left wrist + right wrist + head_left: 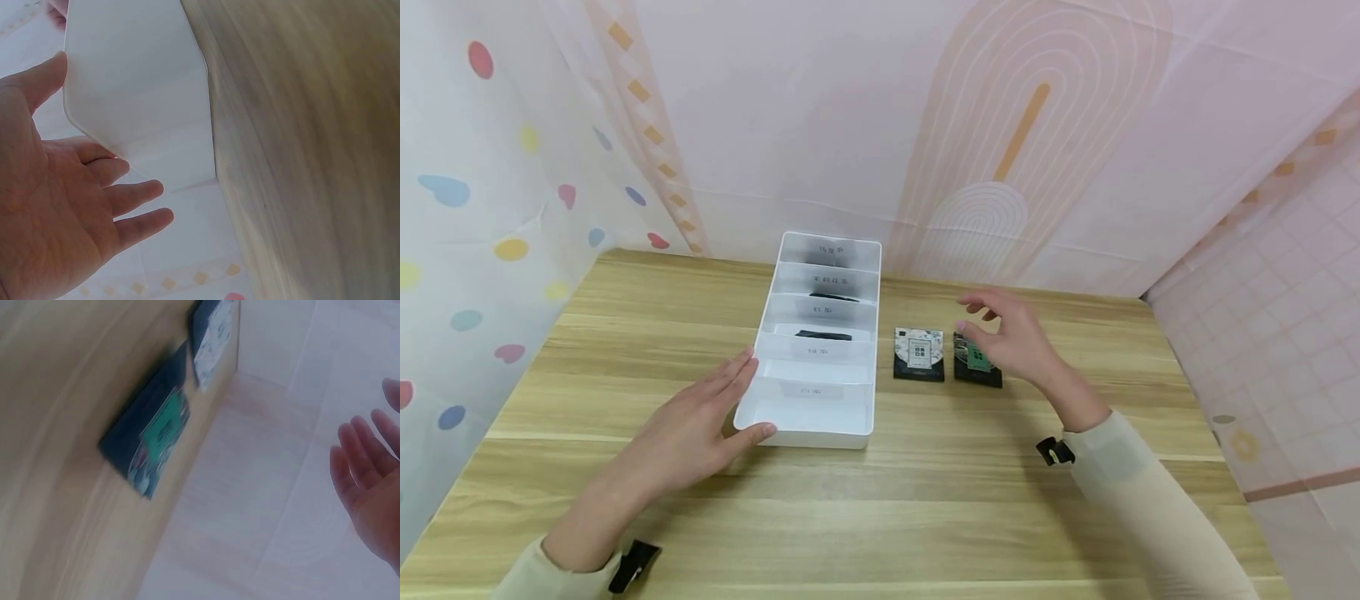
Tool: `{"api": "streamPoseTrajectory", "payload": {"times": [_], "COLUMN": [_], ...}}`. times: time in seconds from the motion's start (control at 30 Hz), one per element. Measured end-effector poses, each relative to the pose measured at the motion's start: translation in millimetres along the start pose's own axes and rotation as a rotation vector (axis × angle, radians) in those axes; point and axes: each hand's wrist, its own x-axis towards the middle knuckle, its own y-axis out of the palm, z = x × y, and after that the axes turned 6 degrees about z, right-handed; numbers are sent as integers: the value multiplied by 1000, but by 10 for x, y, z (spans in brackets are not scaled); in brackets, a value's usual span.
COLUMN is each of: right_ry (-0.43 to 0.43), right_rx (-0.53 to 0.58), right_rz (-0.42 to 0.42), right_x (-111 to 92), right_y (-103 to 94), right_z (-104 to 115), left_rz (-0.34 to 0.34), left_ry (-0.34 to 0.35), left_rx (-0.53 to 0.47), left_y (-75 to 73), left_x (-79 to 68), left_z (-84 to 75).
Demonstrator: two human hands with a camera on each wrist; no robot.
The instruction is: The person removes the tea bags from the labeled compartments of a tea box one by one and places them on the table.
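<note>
A long white plastic box (820, 439) with several labelled compartments stands on the wooden table. My left hand (700, 433) rests against its near left corner, fingers along the left side and thumb at the front; in the left wrist view those fingers (134, 228) are spread and fairly straight. To the right of the box lie two flat square packets, one black with a white floral top (919, 348) and one black with a green label (977, 362). Over the green-labelled packet hovers my right hand (1011, 337), thumb and fingers apart; the right wrist view shows a gap between them.
Dark packets show in two middle compartments, one (824, 336) lower and one (835, 297) farther back. A printed fabric backdrop (820, 125) rises behind the table (880, 517) and along both sides. Black clips (636, 567) hang at both cuffs.
</note>
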Motion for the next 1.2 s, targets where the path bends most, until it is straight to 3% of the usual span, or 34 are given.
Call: {"api": "streamPoseTrajectory", "payload": {"times": [0.7,1.2], "right_ry": [-119,-109], "right_rx": [26,24], "right_rz": [-2,64], "right_x": [222,386], "right_y": [309,607], "right_z": [261,378], "left_rz": [-1,-4], "left_ry": [-1,-2], "left_rx": [-4,7], "left_y": [-12,-19], "left_x": [-8,-19], "left_z": [-9,-8]}}
